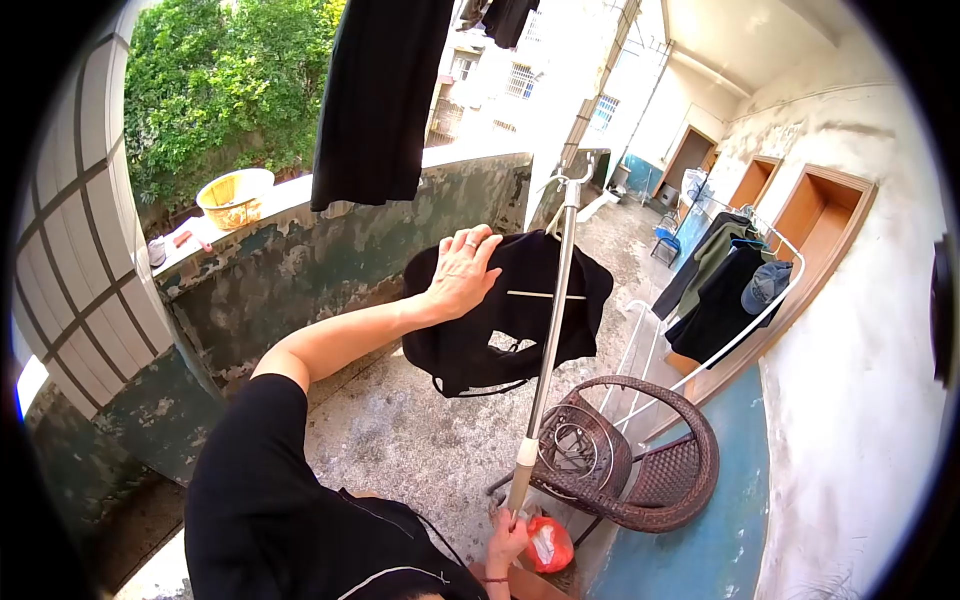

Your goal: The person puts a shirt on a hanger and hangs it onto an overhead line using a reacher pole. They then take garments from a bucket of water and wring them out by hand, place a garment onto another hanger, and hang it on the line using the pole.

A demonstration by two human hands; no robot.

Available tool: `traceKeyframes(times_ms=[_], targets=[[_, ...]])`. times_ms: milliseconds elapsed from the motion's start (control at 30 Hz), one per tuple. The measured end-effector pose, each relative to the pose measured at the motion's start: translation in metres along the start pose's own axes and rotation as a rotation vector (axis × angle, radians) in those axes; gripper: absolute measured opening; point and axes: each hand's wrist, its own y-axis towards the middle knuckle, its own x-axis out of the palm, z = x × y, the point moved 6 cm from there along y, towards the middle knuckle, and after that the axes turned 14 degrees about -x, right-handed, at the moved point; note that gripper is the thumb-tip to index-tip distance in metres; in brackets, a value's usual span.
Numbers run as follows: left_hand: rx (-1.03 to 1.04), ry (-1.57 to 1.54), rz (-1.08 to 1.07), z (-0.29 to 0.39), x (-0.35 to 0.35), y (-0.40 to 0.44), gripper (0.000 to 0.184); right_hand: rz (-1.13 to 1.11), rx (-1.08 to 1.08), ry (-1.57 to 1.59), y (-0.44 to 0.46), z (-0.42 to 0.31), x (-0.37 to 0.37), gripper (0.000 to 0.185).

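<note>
My right hand [507, 540] is closed around the lower end of a clothes pole [560, 330], a metal rod with a forked hook at its top. A black garment [570, 265] hangs near the pole's upper part, bunched, with a thin pale bar, perhaps of a hanger, across it. How it hangs from the hook is hard to make out. My left hand [465, 272] lies against the garment's left side, back of the hand up and fingers stretched out. Black trousers [375, 110] hang above, beyond the left hand.
A brown wicker chair [690, 480] holding wire hangers [575, 450] stands at the right, beside a red bag [550, 545]. Behind it is a white drying rack [795, 265] with clothes and a cap [766, 287]. A yellow basket [235, 200] sits on the balcony wall [300, 265].
</note>
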Motion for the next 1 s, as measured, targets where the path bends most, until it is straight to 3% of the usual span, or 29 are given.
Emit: traceKeyframes(times_ms=[67,100,167,233,267,333,433,500,533,600,633,667,700,733,800,833,900,1000], targets=[[-0.135,-0.396,-0.242,0.009,0.04,-0.021,0.044,0.004,-0.041,-0.042,0.041,-0.004,0.019,0.038],[-0.425,-0.613,-0.634,0.021,0.071,-0.043,0.053,0.021,-0.065,-0.032,0.066,-0.014,0.028,0.034],[-0.569,-0.969,-1.097,0.052,0.135,-0.078,0.077,0.032,-0.074,0.019,0.116,-0.022,0.058,0.028],[-0.792,-1.063,-0.954,0.061,0.172,-0.056,0.06,0.043,-0.079,0.069,0.165,-0.031,0.089,0.023],[-0.862,-1.21,-0.803,0.057,0.184,-0.024,0.041,0.058,-0.159,0.115,0.191,-0.041,0.103,0.023],[-0.828,-1.365,-0.732,0.04,0.219,0.039,0.03,0.086,-0.255,0.149,0.236,-0.038,0.117,0.025],[-0.788,-1.445,-0.683,0.016,0.245,0.135,0.033,-0.409,-0.009,0.541,0.265,-0.004,0.175,0.032],[-0.748,-1.503,-0.725,-0.002,0.268,0.196,0.036,-0.689,0.276,0.844,0.253,0.028,0.201,0.027],[-0.734,-1.529,-0.749,-0.012,0.279,0.228,0.038,-0.698,0.33,0.865,0.248,0.041,0.211,0.013],[-0.721,-1.595,-0.878,-0.029,0.301,0.284,0.033,-0.539,0.387,0.735,0.256,0.071,0.226,0.008],[-0.658,-1.511,-0.842,-0.035,0.304,0.312,0.031,-0.408,0.237,0.512,0.288,0.058,0.229,0.015],[-0.603,-1.42,-0.812,-0.039,0.31,0.336,0.031,-0.343,0.099,0.488,0.321,0.046,0.236,0.015],[-0.586,-1.377,-0.735,-0.049,0.327,0.36,0.055,-0.294,0.08,0.601,0.355,0.032,0.247,0.014],[-0.661,-1.171,-0.6,-0.059,0.322,0.368,0.079,-0.307,0.08,0.586,0.389,0.026,0.259,0.016],[-0.575,-1.046,-0.601,-0.077,0.341,0.371,0.092,-0.301,0.014,0.603,0.468,-0.006,0.276,0.019],[-0.52,-0.945,-0.548,-0.085,0.339,0.357,0.087,-0.306,0.006,0.59,0.507,-0.025,0.28,0.017],[-0.386,-0.885,-0.702,-0.103,0.339,0.312,0.082,-0.326,-0.138,0.57,0.584,-0.053,0.295,0.019],[-0.478,-0.746,-0.858,-0.15,0.344,0.232,0.065,-0.313,-0.272,0.572,0.69,-0.11,0.316,0.023]])
